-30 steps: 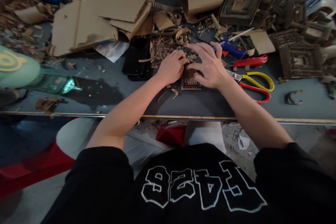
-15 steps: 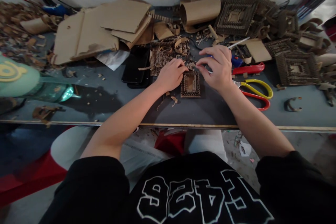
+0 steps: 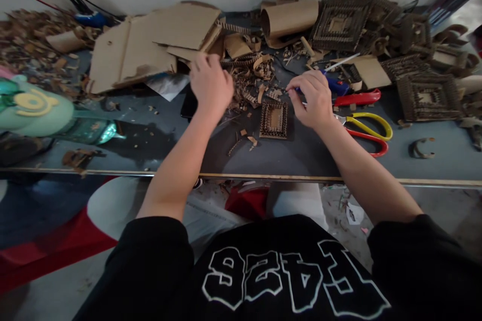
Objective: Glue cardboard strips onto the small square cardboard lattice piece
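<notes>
A small rectangular piece of layered corrugated cardboard [image 3: 273, 119] lies flat on the dark table between my hands. My left hand [image 3: 212, 85] is over the left side of the scrap pile with its fingers bent down; motion blurs them, and anything they hold is hidden. My right hand [image 3: 312, 98] is closed in a pinch above and right of the small piece, around a thin tool with a blue part at the fingertips. Loose corrugated scraps [image 3: 259, 72] lie just behind the small piece. A dark phone [image 3: 188, 104] is partly hidden beneath my left hand and forearm.
Scissors [image 3: 371, 125] and a red-handled cutter [image 3: 361, 98] lie right of my right hand. Flat cardboard sheets [image 3: 143, 50], a cardboard roll [image 3: 291, 19] and square corrugated pieces [image 3: 427, 98] sit around the back. A green bottle [image 3: 45, 110] is at left.
My left hand has moved left and back, away from the small piece, and its fingers have come away from my right fingertips. My right hand stays nearly in place.
</notes>
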A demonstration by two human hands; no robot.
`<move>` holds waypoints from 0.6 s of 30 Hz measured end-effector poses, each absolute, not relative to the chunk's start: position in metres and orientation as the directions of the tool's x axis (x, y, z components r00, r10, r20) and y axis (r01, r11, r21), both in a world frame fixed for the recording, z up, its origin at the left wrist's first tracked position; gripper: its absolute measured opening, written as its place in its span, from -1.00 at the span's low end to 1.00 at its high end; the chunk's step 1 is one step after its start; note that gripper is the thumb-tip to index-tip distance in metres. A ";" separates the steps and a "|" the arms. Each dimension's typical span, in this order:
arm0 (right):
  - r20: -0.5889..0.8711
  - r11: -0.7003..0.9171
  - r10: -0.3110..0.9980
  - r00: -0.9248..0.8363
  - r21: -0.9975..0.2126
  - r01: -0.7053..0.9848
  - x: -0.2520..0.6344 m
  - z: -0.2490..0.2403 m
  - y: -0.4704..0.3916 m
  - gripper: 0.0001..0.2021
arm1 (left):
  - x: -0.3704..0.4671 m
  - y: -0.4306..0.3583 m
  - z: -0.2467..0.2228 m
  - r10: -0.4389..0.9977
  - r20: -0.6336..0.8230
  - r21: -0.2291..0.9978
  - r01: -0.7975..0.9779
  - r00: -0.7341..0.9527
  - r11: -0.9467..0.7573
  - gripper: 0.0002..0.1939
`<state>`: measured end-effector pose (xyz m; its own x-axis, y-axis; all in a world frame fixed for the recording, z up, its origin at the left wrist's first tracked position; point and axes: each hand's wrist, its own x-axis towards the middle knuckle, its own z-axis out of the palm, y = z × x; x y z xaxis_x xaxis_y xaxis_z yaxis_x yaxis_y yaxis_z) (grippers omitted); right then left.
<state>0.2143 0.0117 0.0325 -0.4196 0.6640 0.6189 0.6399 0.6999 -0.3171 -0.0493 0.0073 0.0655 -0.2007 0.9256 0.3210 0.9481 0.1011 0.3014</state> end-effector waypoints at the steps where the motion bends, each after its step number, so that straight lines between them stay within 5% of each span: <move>1: 0.615 0.698 0.666 -0.422 -0.316 0.642 0.215 0.032 0.011 -0.61 | -0.060 0.012 0.069 0.917 0.228 0.292 0.922 -0.326 0.255 -0.31; 3: 0.610 0.695 0.670 -0.423 -0.316 0.646 0.217 0.032 0.011 -0.62 | -0.080 0.020 0.071 0.882 0.101 0.272 0.865 -0.461 0.422 -0.03; 8: 0.603 0.659 0.700 -0.383 -0.338 0.671 0.217 0.027 0.016 -0.67 | -0.102 0.030 0.064 0.906 -0.011 0.295 0.865 -0.422 0.406 0.39; 18: 0.612 0.648 0.690 -0.387 -0.284 0.707 0.213 0.028 0.017 -0.77 | -0.109 0.041 0.055 0.932 -0.072 0.222 0.905 -0.355 0.362 0.59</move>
<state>0.2128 0.0165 0.0276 -0.3865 0.6900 0.6120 0.7068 0.6479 -0.2840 -0.1094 0.0413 0.0546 -0.3554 0.9319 -0.0720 0.9053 0.3623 0.2217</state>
